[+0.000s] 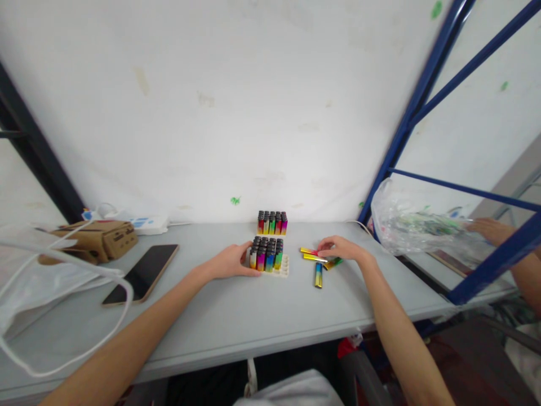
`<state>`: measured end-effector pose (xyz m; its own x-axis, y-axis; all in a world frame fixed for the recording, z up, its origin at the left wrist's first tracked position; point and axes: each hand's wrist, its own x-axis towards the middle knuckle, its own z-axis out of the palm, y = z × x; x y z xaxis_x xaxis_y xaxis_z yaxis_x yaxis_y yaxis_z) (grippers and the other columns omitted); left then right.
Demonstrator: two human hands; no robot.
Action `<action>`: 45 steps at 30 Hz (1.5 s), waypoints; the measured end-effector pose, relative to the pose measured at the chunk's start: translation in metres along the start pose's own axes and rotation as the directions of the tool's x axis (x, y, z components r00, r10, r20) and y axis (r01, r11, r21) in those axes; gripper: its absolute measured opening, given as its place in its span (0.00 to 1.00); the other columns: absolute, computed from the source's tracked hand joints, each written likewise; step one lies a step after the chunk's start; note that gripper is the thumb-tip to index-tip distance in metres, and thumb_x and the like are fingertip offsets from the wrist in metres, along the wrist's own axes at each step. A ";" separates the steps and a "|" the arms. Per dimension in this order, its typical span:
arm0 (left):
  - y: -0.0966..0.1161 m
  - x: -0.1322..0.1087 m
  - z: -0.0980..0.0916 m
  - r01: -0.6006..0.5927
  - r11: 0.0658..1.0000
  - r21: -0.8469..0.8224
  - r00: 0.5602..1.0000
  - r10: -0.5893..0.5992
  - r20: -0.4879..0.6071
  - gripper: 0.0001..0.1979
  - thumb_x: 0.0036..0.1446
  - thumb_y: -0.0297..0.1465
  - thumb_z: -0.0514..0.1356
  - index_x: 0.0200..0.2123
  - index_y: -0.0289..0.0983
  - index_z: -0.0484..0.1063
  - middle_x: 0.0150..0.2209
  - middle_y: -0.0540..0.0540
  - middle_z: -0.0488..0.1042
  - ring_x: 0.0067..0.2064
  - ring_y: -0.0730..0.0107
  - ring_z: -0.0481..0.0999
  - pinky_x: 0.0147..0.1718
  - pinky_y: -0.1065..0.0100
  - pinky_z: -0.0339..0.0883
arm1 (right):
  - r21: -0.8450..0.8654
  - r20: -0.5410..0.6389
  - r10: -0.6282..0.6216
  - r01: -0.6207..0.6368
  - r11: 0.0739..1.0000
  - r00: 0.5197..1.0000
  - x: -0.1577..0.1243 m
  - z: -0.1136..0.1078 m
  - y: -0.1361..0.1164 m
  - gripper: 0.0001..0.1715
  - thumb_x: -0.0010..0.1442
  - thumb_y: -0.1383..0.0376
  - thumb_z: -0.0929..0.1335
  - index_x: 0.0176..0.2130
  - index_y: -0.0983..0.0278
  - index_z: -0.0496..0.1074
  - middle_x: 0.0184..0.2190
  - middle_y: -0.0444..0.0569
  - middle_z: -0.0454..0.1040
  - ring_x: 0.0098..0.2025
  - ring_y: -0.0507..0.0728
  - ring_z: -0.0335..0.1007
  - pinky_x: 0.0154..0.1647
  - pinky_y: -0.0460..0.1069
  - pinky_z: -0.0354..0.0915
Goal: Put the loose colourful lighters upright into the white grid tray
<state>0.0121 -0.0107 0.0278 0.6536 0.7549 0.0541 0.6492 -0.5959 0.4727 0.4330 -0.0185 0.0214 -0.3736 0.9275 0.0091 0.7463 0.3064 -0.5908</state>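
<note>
A white tray (282,274) holds several upright lighters (265,256) in bright metallic colours with black tops. Its right-hand holes show no lighters. My left hand (230,261) is closed around the left side of this tray, thumb low at the front corner and fingers behind. To the right, several loose lighters lie flat on the table, among them a yellow one (311,257) and a blue-and-yellow one (318,276). Over this pile, my right hand (336,248) has its fingertips pinched on a pink-and-yellow lighter (307,250); the fingers partly cover it.
A second block of upright lighters (272,223) stands behind, near the wall. To the left lie a phone (146,272), a cardboard box (105,239), a power strip (150,224) and a white cable. At right are a blue metal frame (406,135), a plastic bag (406,220) and another person's hand (488,228).
</note>
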 end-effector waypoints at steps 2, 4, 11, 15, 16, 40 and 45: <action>-0.001 0.000 0.000 0.003 1.000 0.000 1.000 -0.003 -0.001 0.38 0.46 0.61 0.66 0.50 0.40 0.68 0.30 0.52 0.73 0.31 0.60 0.73 0.29 0.66 0.56 | -0.039 -0.018 0.017 -0.018 0.999 1.000 0.001 0.003 -0.001 0.23 0.59 0.48 0.72 0.41 0.64 0.82 0.38 0.52 0.83 0.41 0.61 0.77 0.46 0.53 0.69; -0.002 0.001 0.001 0.010 1.000 0.001 1.000 -0.010 -0.007 0.38 0.46 0.61 0.66 0.50 0.40 0.68 0.30 0.51 0.74 0.32 0.60 0.73 0.29 0.66 0.56 | -0.071 -0.080 0.022 -0.028 0.997 0.997 0.002 0.006 -0.003 0.20 0.59 0.50 0.73 0.40 0.64 0.80 0.38 0.52 0.82 0.41 0.61 0.77 0.46 0.53 0.70; 0.000 0.001 0.000 0.015 1.000 0.001 1.000 -0.015 -0.010 0.37 0.46 0.61 0.66 0.49 0.40 0.68 0.30 0.51 0.73 0.31 0.60 0.73 0.28 0.66 0.56 | 0.180 -0.356 -0.027 0.097 0.979 0.934 0.015 0.017 -0.018 0.21 0.57 0.50 0.74 0.42 0.63 0.75 0.41 0.54 0.81 0.43 0.61 0.77 0.49 0.55 0.70; -0.002 0.001 0.001 0.009 1.000 -0.004 1.000 -0.009 -0.020 0.37 0.46 0.60 0.66 0.49 0.40 0.68 0.29 0.52 0.72 0.31 0.61 0.72 0.29 0.67 0.57 | 0.467 -0.432 0.055 0.171 0.868 0.900 0.027 0.029 -0.035 0.29 0.52 0.45 0.76 0.43 0.63 0.76 0.38 0.51 0.81 0.42 0.60 0.76 0.49 0.57 0.69; -0.002 0.001 0.001 0.005 1.000 -0.006 1.000 -0.006 -0.021 0.36 0.46 0.59 0.66 0.49 0.40 0.68 0.29 0.52 0.72 0.31 0.61 0.72 0.29 0.67 0.57 | 0.535 -0.435 0.080 0.186 0.824 0.897 0.029 0.032 -0.040 0.30 0.51 0.44 0.76 0.43 0.62 0.76 0.38 0.51 0.80 0.42 0.60 0.76 0.48 0.56 0.70; 0.004 -0.002 -0.001 -0.001 0.999 -0.050 1.000 0.000 -0.011 0.37 0.46 0.58 0.67 0.52 0.39 0.69 0.28 0.53 0.72 0.30 0.62 0.71 0.28 0.67 0.55 | 0.238 -0.495 0.009 0.126 0.963 0.869 0.033 0.090 -0.102 0.31 0.66 0.42 0.62 0.23 0.60 0.58 0.19 0.42 0.58 0.25 0.53 0.54 0.27 0.49 0.51; 0.002 -0.001 -0.001 0.002 0.999 -0.047 1.000 -0.003 -0.010 0.38 0.46 0.58 0.67 0.52 0.40 0.69 0.29 0.52 0.73 0.31 0.61 0.73 0.28 0.67 0.55 | 0.149 -0.576 0.024 0.076 0.986 0.817 0.034 0.090 -0.099 0.25 0.62 0.51 0.62 0.21 0.59 0.53 0.18 0.41 0.53 0.24 0.52 0.50 0.27 0.49 0.46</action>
<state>0.0123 -0.0125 0.0294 0.6479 0.7592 0.0619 0.6315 -0.5808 0.5137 0.2970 -0.0369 0.0071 0.0304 0.8884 0.4581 0.6252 0.3407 -0.7022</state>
